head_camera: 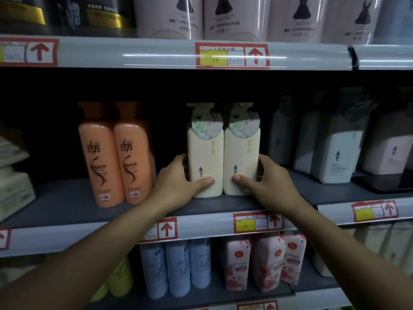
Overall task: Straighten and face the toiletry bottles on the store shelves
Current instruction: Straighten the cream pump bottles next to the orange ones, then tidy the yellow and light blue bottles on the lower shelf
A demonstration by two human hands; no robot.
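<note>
Cream bottles are the job in hand: the left hand (178, 175) grips the left cream bottle (206, 162) and the right hand (266, 180) grips the right cream bottle (242, 162), both upright, touching, labels forward, a green "48" tag at each neck. That pair looks nearly done. Left of them two orange bottles (116, 157) face front; right of them the white bottles (335, 153) sit turned and uneven, likely still to do.
</note>
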